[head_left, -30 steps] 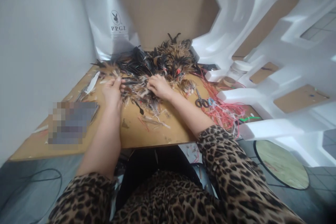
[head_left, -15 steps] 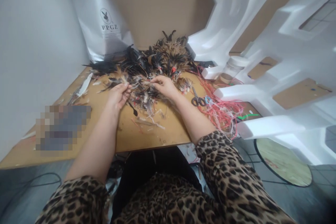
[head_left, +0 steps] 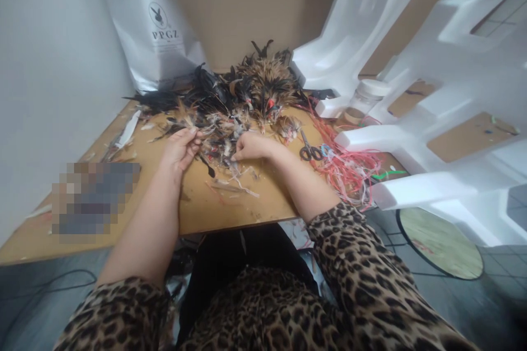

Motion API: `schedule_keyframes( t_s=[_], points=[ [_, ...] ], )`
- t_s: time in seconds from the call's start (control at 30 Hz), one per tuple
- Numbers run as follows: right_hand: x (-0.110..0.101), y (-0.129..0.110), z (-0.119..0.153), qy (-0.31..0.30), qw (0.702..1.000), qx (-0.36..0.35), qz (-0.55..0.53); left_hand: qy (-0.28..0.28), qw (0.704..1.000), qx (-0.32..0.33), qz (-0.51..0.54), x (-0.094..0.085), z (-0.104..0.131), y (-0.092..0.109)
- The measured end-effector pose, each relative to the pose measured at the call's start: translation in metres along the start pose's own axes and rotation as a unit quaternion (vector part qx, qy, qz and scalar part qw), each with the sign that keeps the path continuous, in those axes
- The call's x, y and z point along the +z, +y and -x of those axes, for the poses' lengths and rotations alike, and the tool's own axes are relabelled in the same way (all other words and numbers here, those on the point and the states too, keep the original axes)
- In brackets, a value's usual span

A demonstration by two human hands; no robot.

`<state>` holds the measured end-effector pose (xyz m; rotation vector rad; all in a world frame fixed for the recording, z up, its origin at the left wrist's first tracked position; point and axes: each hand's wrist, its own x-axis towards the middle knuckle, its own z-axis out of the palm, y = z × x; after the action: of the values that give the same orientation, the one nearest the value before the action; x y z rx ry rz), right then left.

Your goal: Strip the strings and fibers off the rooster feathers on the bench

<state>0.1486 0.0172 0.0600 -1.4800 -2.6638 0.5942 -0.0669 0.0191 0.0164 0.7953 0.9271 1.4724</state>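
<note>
Several feathers (head_left: 186, 115), probably light, soft and easily bent, best taken at the base, are pinched by the left hand (head_left: 181, 149) over the table (head_left: 230, 211), while any hold by the curled right hand (head_left: 256, 146) cannot be told.

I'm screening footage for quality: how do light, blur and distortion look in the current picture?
Head view: pale, hazy light, brightest on the white moulded pieces; head view: feathers beside the right hand look soft, though large lettering on the silvery bag is readable; head view: outer parts look stretched, and a pixelated patch hides detail at left.
</note>
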Motion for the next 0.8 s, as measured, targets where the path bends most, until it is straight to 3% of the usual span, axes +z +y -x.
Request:
schedule_keyframes(
  t_s=[0.2, 0.37, 0.43, 0.53, 0.63, 0.8],
  points=[
    [0.009, -0.013, -0.002, -0.003, 0.997, 0.023, 0.068, -0.002, 1.0, 0.004, -0.004, -0.002, -0.001, -0.002],
    [0.0, 0.016, -0.006, 0.003, 0.991, -0.05, -0.127, -0.007, 1.0, 0.0, 0.0, -0.003, -0.002, -0.003],
    [-0.003, 0.03, -0.007, -0.012, 0.962, -0.073, -0.263, -0.008, 1.0, 0.0, 0.0, -0.002, -0.001, -0.002],
    [-0.002, 0.046, -0.01, -0.039, 0.881, -0.088, -0.463, -0.005, 1.0, -0.005, -0.004, 0.0, 0.0, -0.001],
    [0.002, 0.054, -0.013, -0.055, 0.819, -0.116, -0.56, -0.01, 1.0, -0.012, -0.002, 0.001, 0.001, -0.001],
    [0.004, 0.061, -0.013, -0.06, 0.806, -0.121, -0.577, -0.006, 1.0, -0.012, 0.0, -0.002, -0.001, -0.002]
  ],
)
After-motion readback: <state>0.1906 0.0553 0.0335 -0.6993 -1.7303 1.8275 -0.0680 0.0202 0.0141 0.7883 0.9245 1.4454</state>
